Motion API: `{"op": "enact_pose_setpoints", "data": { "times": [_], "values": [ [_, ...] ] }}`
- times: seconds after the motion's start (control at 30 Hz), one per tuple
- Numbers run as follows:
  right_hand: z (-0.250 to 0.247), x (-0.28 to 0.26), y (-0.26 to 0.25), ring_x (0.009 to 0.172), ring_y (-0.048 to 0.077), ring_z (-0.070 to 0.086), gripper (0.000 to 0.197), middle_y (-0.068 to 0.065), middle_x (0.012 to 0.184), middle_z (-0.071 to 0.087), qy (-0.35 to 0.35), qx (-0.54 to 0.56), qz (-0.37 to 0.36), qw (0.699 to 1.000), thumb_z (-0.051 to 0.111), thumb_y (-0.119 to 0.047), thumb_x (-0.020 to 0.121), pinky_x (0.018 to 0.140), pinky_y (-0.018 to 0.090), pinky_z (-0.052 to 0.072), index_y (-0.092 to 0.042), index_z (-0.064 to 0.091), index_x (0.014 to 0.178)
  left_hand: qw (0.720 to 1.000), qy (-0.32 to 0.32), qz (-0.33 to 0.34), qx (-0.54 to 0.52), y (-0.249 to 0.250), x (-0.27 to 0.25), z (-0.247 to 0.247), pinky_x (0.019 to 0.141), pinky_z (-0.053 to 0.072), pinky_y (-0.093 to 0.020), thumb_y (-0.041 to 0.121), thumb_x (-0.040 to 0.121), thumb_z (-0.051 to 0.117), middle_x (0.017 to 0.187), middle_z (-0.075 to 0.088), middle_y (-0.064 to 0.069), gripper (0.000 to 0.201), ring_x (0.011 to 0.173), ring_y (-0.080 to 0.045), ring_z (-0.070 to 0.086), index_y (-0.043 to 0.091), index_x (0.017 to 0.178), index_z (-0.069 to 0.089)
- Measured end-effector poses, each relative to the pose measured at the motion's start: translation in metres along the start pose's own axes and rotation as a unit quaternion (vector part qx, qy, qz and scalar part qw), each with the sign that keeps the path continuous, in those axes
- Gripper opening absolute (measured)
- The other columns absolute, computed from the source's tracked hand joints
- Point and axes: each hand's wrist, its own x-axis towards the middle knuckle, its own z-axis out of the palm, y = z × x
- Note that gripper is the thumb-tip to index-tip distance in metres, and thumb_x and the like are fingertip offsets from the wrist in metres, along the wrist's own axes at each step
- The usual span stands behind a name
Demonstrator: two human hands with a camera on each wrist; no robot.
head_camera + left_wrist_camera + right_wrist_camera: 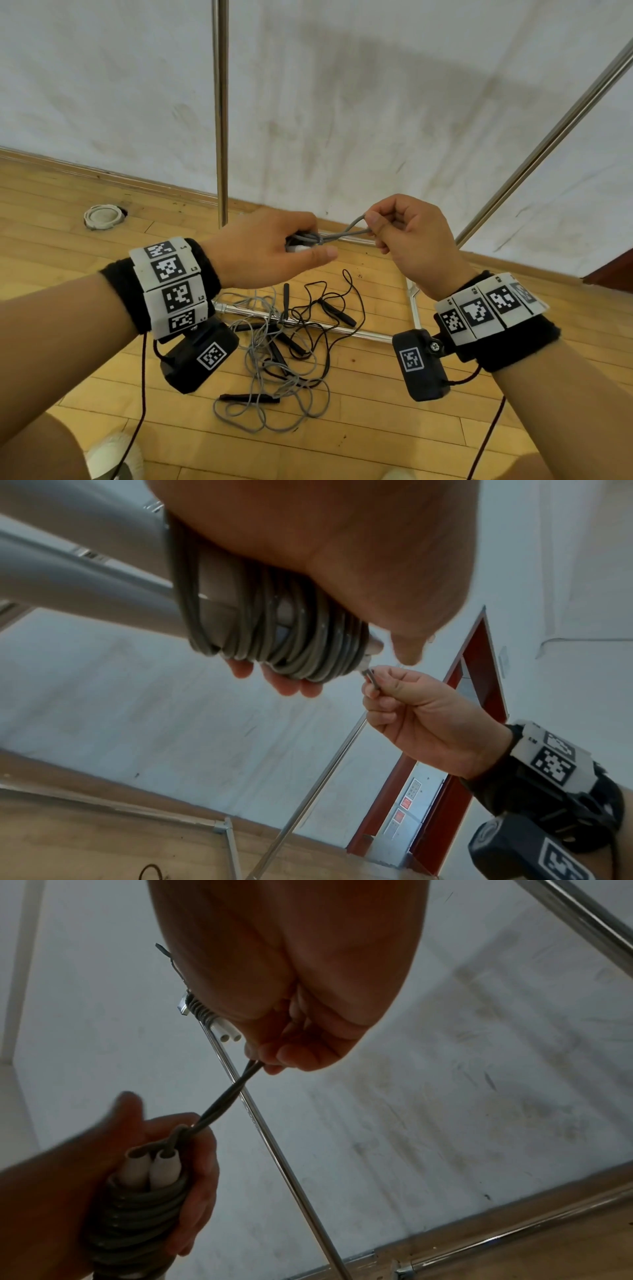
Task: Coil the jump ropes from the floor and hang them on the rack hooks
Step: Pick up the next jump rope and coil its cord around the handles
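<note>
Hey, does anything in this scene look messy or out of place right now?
Yes. A tangled pile of grey and black jump ropes sprawls on the wooden floor, draped over the rack's base bar. The bundle in the hands looks tidy: the left hand grips a coiled grey rope.

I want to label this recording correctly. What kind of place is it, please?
Probably a gym or sports hall, though that is a guess. The floor is pale wood strip flooring, several jump ropes lie tangled on it, and a metal rack stands against a scuffed white wall.
</note>
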Motion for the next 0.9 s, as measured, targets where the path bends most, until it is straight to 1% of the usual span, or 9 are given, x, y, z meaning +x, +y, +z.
{"op": "enact_pose_setpoints", "data": {
  "times": [0.07,0.17,0.23,0.33,0.43,0.53,0.63,0.77,0.9],
  "values": [
    [-0.001,0.000,0.001,0.056,0.005,0.058,0.017,-0.004,0.068,0.066,0.003,-0.007,-0.006,1.000,0.062,-0.011,0.095,0.056,0.021,0.051,-0.023,0.065,0.085,0.999,0.018,-0.026,0.001,-0.002,0.002,0.001,0.052,0.049,-0.035,0.077,0.082,0.038,0.065,0.061,0.006,0.045,0.055,-0.009,0.056,0.035,0.080,0.054],
    [-0.001,-0.001,0.003,0.059,0.004,0.058,0.017,-0.002,0.072,0.067,0.009,-0.032,-0.014,0.999,0.062,-0.012,0.095,0.061,0.028,0.054,-0.026,0.064,0.085,0.999,0.036,-0.025,0.021,-0.006,0.005,0.003,0.055,0.052,-0.040,0.062,0.090,0.040,0.073,0.065,0.006,0.027,0.058,-0.008,0.058,0.038,0.089,0.054],
    [-0.001,-0.001,0.003,0.059,0.005,0.058,0.018,-0.002,0.074,0.068,0.016,-0.040,-0.018,0.999,0.061,-0.012,0.095,0.064,0.033,0.055,-0.026,0.063,0.085,0.999,0.047,-0.012,0.024,-0.008,0.006,0.003,0.055,0.045,-0.031,0.056,0.091,0.040,0.079,0.061,0.010,0.021,0.063,-0.005,0.056,0.040,0.092,0.054],
    [-0.003,0.000,0.000,0.061,0.005,0.059,0.017,-0.001,0.076,0.069,0.034,-0.045,-0.025,0.998,0.061,-0.013,0.095,0.064,0.032,0.054,-0.027,0.063,0.086,0.997,0.057,-0.004,0.049,-0.010,0.007,0.003,0.058,0.037,-0.023,0.050,0.095,0.042,0.088,0.057,0.014,0.017,0.072,-0.002,0.054,0.041,0.091,0.055],
    [-0.006,0.000,-0.002,0.064,0.011,0.061,0.019,0.001,0.076,0.070,0.064,-0.040,-0.033,0.997,0.062,-0.011,0.094,0.065,0.036,0.057,-0.027,0.064,0.085,0.998,0.058,-0.023,0.031,-0.012,0.008,0.004,0.055,0.034,-0.023,0.048,0.095,0.043,0.077,0.056,0.014,0.019,0.066,-0.002,0.053,0.037,0.091,0.058],
    [-0.010,0.001,-0.004,0.064,0.013,0.061,0.019,0.002,0.077,0.070,0.084,-0.040,-0.030,0.995,0.063,-0.011,0.094,0.069,0.042,0.058,-0.027,0.064,0.083,0.998,0.043,-0.036,-0.009,-0.016,0.009,0.003,0.053,0.039,-0.025,0.045,0.097,0.045,0.067,0.057,0.008,0.019,0.057,-0.006,0.051,0.034,0.091,0.059],
    [-0.011,0.001,-0.004,0.063,0.010,0.061,0.020,-0.002,0.075,0.069,0.094,-0.042,-0.028,0.994,0.063,-0.012,0.094,0.068,0.040,0.058,-0.028,0.063,0.083,0.998,0.032,-0.036,-0.027,-0.019,0.009,0.003,0.054,0.040,-0.024,0.040,0.098,0.048,0.065,0.057,0.005,0.017,0.054,-0.006,0.050,0.030,0.092,0.060],
    [-0.007,-0.001,-0.003,0.063,0.011,0.062,0.018,-0.002,0.074,0.070,0.080,-0.020,-0.014,0.996,0.063,-0.012,0.094,0.064,0.032,0.057,-0.026,0.064,0.084,0.995,-0.023,-0.038,-0.086,-0.015,0.008,0.005,0.057,0.048,-0.032,0.028,0.097,0.053,0.063,0.061,0.006,0.012,0.054,-0.008,0.055,0.027,0.090,0.062],
    [-0.001,-0.002,-0.005,0.060,0.008,0.065,0.012,-0.002,0.069,0.071,0.068,0.017,0.008,0.998,0.065,-0.015,0.094,0.057,0.022,0.054,-0.022,0.067,0.084,0.984,-0.067,-0.040,-0.159,-0.001,0.007,0.006,0.074,0.055,-0.030,0.018,0.082,0.048,0.084,0.070,0.004,0.021,0.082,-0.011,0.069,0.024,0.098,0.061]
  ]
}}
